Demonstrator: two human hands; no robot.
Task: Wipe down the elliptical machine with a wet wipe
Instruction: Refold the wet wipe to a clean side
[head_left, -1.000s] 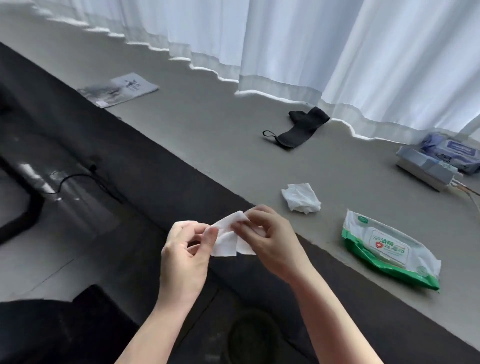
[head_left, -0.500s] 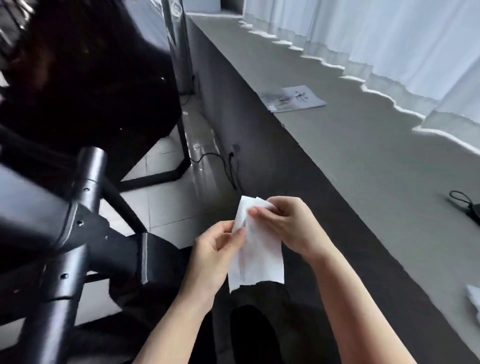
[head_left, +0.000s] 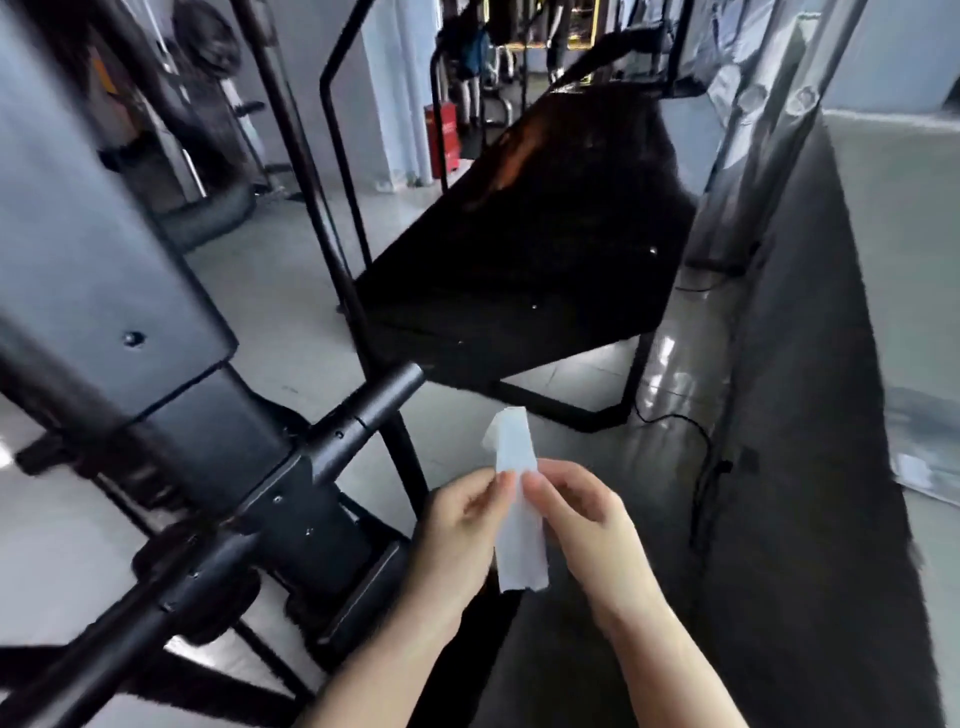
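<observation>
A white wet wipe (head_left: 517, 499) hangs as a narrow folded strip in the lower middle of the head view. My left hand (head_left: 457, 530) pinches its left edge and my right hand (head_left: 582, 519) pinches its right edge near the top. The black elliptical machine (head_left: 218, 467) fills the left side, with a grey upright column (head_left: 93, 249) and a black bar (head_left: 363, 415) whose end points toward the wipe. The hands are just right of the machine and do not touch it.
A second black machine (head_left: 530, 249) on a thin frame stands straight ahead. A dark low wall (head_left: 810, 364) with a grey ledge runs along the right. A black cable (head_left: 701, 467) trails on the glossy tiled floor (head_left: 291, 291).
My view has swung left from the ledge and curtains to the machines. The wipe, bunched a second ago, now hangs unfolded between both hands.
</observation>
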